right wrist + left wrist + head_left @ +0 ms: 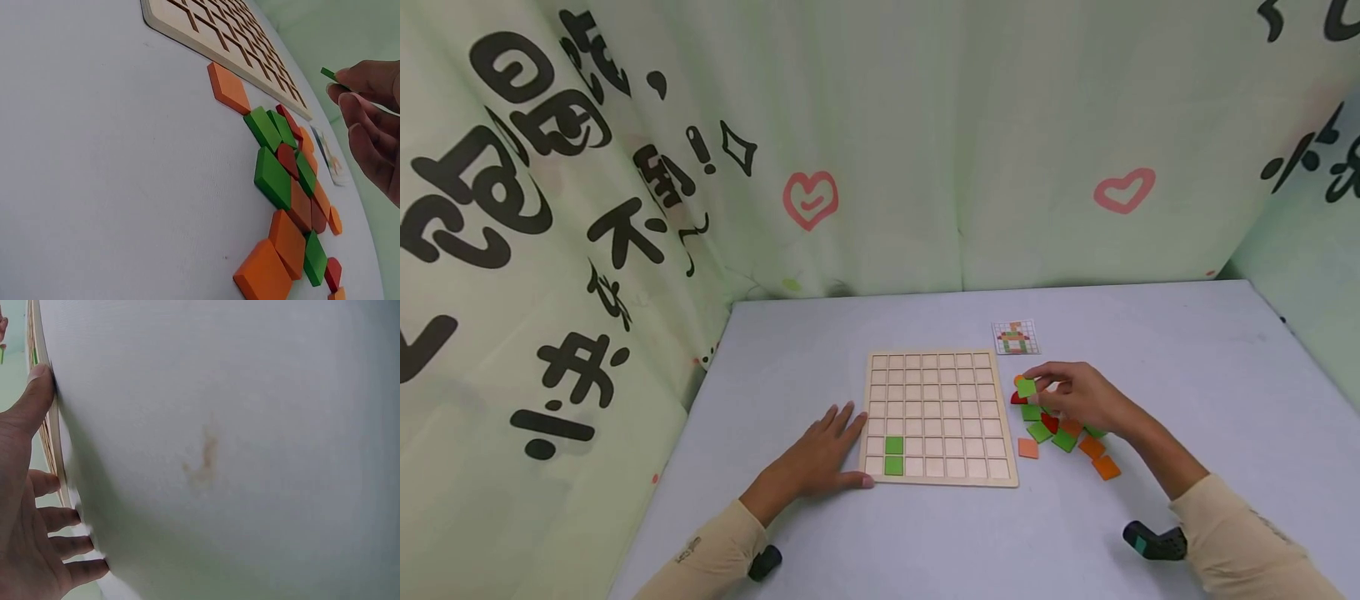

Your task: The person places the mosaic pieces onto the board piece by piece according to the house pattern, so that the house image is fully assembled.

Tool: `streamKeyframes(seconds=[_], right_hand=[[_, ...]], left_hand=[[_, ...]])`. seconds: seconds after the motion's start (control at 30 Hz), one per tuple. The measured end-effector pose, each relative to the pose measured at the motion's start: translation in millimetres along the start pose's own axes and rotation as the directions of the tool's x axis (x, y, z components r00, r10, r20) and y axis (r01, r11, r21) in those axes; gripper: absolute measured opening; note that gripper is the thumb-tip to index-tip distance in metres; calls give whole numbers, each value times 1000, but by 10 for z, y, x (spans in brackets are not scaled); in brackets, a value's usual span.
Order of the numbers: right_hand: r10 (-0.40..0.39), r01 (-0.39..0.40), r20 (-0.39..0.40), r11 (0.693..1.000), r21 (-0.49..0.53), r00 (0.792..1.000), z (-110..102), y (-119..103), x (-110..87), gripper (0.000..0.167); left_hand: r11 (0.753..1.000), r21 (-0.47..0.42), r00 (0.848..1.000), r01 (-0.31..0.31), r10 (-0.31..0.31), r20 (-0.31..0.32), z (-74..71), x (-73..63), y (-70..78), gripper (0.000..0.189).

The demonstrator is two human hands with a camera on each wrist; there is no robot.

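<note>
My right hand (pixel 1078 396) pinches a green square tile (pixel 329 74) between thumb and fingertips, raised above a loose pile of tiles. My left hand (pixel 820 454) lies spread at the left edge of a wooden grid board (pixel 942 357), its thumb and fingertips touching the frame. Two green tiles (pixel 894 456) sit one above the other in cells near the board's lower left corner. Beside the board's right edge, the pile mixes green squares (pixel 273 178), orange squares (pixel 264 272) and red rounded pieces (pixel 287 159). A single orange square (pixel 1027 448) lies nearest the frame.
A small picture card (pixel 1015 337) with a coloured figure on a grid lies behind the board's upper right corner. The white table (pixel 925 542) meets a pale green curtain (pixel 955 150) at its back and left, printed with black writing and pink hearts.
</note>
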State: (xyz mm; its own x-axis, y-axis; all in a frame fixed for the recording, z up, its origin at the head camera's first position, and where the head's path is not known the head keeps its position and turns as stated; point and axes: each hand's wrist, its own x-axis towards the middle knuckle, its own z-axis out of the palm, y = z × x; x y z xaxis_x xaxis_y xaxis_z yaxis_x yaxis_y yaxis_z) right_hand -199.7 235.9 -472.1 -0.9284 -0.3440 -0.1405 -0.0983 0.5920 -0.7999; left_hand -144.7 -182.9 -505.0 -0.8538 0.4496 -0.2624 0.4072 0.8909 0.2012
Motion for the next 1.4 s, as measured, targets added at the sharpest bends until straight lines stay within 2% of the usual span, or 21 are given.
streamKeyframes(seconds=[0.2, 0.43, 0.67, 1.07, 1.4], right_hand=[[-45, 45, 25, 999, -8, 999, 97, -52, 33, 35], [-47, 45, 69, 999, 30, 996, 283, -145, 89, 35], [-78, 82, 68, 995, -57, 995, 485, -264, 163, 30], [-119, 120, 140, 993, 0, 983, 724, -398, 264, 30], [-158, 159, 154, 987, 8, 975, 875, -464, 343, 28]], left_hand=[[1000, 1, 1000, -4, 4, -5, 21, 17, -17, 101], [1000, 7, 1000, -20, 20, -10, 37, 28, -36, 100], [1000, 17, 1000, -18, 18, -11, 48, 33, -39, 101], [1000, 23, 1000, -20, 20, -9, 56, 28, -32, 101], [1000, 18, 1000, -18, 18, -4, 33, 15, -27, 101]])
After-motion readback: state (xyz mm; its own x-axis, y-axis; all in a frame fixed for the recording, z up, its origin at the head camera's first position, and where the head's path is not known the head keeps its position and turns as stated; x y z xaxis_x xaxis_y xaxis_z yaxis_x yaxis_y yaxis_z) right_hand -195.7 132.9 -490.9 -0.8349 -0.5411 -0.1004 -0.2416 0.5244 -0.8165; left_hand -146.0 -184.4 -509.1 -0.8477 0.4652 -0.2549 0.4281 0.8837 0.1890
